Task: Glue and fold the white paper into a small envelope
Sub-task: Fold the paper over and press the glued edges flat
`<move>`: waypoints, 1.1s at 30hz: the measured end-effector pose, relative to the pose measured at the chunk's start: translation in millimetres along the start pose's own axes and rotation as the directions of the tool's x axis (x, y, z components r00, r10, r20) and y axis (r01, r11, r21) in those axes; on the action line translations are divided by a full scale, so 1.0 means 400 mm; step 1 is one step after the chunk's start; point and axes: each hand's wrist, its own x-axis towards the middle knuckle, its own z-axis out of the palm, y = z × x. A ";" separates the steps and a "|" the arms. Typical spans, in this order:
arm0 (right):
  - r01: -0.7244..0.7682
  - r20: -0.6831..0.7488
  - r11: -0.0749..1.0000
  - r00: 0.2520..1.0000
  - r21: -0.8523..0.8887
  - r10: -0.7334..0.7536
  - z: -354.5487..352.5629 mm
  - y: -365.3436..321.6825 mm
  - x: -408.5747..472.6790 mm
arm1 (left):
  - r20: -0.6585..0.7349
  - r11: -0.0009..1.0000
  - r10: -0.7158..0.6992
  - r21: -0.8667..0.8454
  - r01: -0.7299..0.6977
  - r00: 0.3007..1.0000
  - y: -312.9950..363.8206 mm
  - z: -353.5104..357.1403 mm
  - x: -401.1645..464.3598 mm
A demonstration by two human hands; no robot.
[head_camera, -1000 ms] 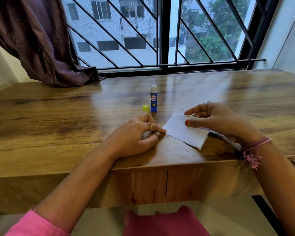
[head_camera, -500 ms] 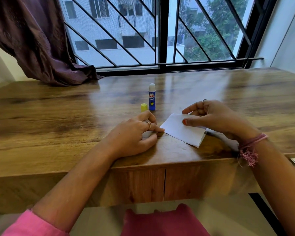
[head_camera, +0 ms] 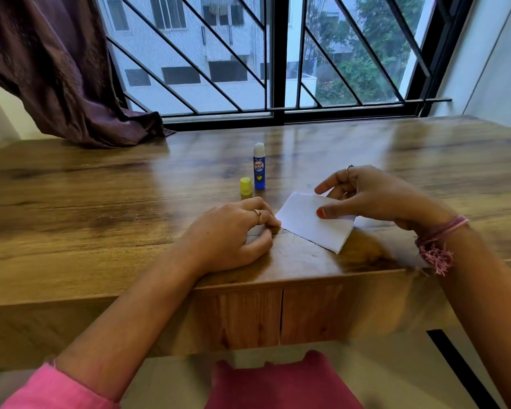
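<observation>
My right hand (head_camera: 369,196) pinches the folded white paper (head_camera: 310,224) near the bench's (head_camera: 101,208) front edge; my left hand (head_camera: 233,231) rests curled, pressing the paper's left corner.

**Layout near the table's front edge**

The paper (head_camera: 313,224) lies on the table (head_camera: 101,208) near its front edge, right of the left hand (head_camera: 233,234) and under the right hand (head_camera: 369,196). Behind them stands the glue stick (head_camera: 259,168), its cap (head_camera: 245,186) just left.

The right hand (head_camera: 369,196) hides the white paper's (head_camera: 304,222) far edge; its wrist is blurred.
</observation>
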 end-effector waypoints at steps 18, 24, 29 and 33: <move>0.004 -0.016 0.984 1.000 -0.180 -0.007 -0.006 -0.008 0.021 | -0.035 0.999 0.041 0.033 -0.040 0.999 -0.005 0.012 0.002; 0.014 0.017 0.976 1.000 -0.219 -0.011 -0.012 -0.013 0.031 | -0.034 0.998 0.049 0.047 -0.048 0.998 -0.007 0.014 0.002; -0.010 0.050 0.980 0.999 -0.198 0.020 -0.017 -0.010 0.038 | -0.039 0.996 0.053 0.077 -0.050 0.998 -0.009 0.018 0.003; -0.021 0.061 0.981 0.998 -0.195 0.034 -0.019 -0.010 0.040 | -0.030 0.995 0.049 0.088 -0.047 0.998 -0.007 0.017 0.000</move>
